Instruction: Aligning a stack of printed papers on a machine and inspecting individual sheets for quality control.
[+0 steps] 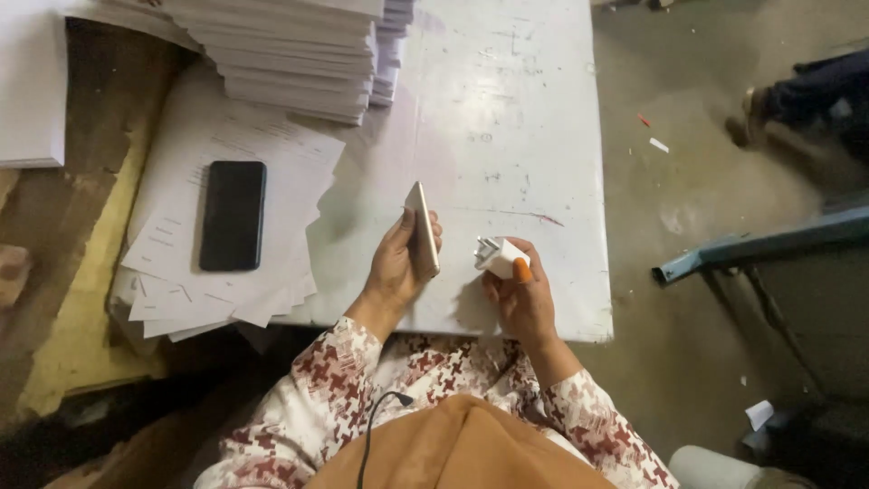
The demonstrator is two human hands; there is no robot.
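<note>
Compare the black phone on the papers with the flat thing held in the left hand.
The black phone lies flat, face up, on spread sheets of paper; the flat slab stands on edge in the left hand, above the white table. The phone looks dark and glossy; the slab shows a pale, light-coloured side. No hand touches the phone; fingers grip the slab. Both are thin, rectangular and similar in size.

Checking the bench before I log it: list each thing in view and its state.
left hand: closed on a flat tool, held on edge.
flat tool: upright, off the table.
right hand: pinching a small folded paper piece.
folded paper piece: partly folded, held just over the white table.
black phone: screen dark, flat on fanned sheets.
paper stack: piled high.
</note>
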